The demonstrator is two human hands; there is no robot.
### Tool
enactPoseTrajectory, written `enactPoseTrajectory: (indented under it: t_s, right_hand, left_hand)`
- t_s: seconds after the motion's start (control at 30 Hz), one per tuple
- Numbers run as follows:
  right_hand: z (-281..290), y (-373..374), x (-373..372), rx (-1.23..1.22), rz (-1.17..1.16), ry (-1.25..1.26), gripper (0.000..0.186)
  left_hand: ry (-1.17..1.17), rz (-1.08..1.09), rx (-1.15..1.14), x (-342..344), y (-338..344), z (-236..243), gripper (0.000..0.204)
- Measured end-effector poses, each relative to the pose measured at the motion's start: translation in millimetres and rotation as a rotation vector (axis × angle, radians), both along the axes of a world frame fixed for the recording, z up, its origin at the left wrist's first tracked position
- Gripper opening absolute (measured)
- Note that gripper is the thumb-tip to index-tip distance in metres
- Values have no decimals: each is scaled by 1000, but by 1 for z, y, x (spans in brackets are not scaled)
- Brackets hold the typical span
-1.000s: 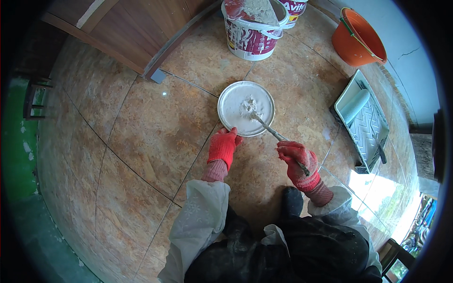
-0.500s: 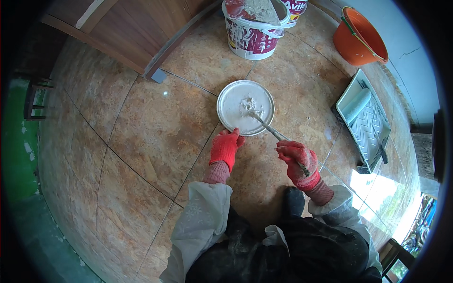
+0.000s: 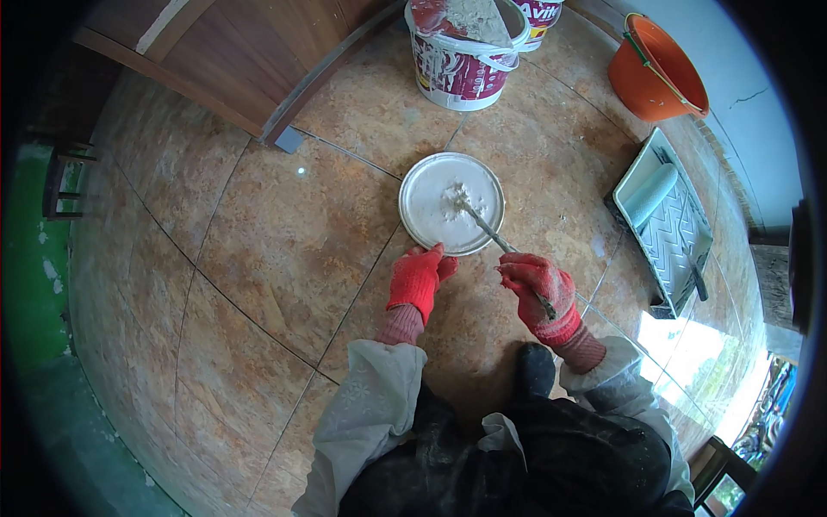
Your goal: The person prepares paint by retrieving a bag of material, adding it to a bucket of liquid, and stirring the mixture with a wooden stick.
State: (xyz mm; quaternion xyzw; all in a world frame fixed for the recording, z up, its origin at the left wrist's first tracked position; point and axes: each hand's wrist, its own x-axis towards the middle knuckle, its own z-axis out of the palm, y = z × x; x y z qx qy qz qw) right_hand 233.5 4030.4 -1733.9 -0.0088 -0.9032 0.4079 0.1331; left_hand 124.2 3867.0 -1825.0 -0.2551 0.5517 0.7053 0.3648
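A round white lid point(image 3: 424, 194) lies on the tiled floor, with a clump of white paste point(image 3: 455, 195) near its middle. My left hand point(image 3: 418, 276), in a red knitted glove, grips the lid's near rim with fingertips. My right hand point(image 3: 543, 293), also gloved, holds a long slender, paste-smeared tool point(image 3: 488, 230); its far tip rests in the paste, and I cannot make out the tip's shape. The black boot point(image 3: 534, 372) below shows between my forearms.
A white and purple bucket point(image 3: 457, 73) with a smeared tool on top stands ahead, another point(image 3: 538, 17) behind. An orange bucket point(image 3: 646, 69) and a paint tray point(image 3: 676, 246) with a pale roller are at right. A wooden panel point(image 3: 241, 47) borders the upper left.
The lid has shifted slightly toward me and to the right. My left hand has come down and right with it. My right hand has moved a little left, still holding the tool.
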Motion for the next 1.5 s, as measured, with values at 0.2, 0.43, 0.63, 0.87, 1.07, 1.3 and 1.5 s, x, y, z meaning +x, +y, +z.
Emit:
enactPoseTrajectory:
  t_s: [0.2,0.43,0.63,0.87,1.07,1.3,1.5]
  right_hand:
    - [-14,6,-25,51,-3,198,20]
    - [10,2,1,-18,-3,18,19]
    - [-11,5,-7,-41,-32,89,18]
    - [3,5,-1,27,-9,40,19]
    - [-11,13,-16,-86,-36,158,22]
    - [1,8,5,-114,-44,76,16]
    - [-16,16,-18,-126,-103,169,19]
  left_hand:
    - [2,73,65,6,5,-2,15]
    - [5,46,33,10,2,-13,16]
    - [-30,-86,-96,4,7,-1,22]
    - [-69,-201,-110,2,3,-1,29]
    - [-61,-397,-307,-10,6,17,39]
    - [2,-367,-507,-20,5,27,41]
    - [662,-310,-748,-26,1,13,40]
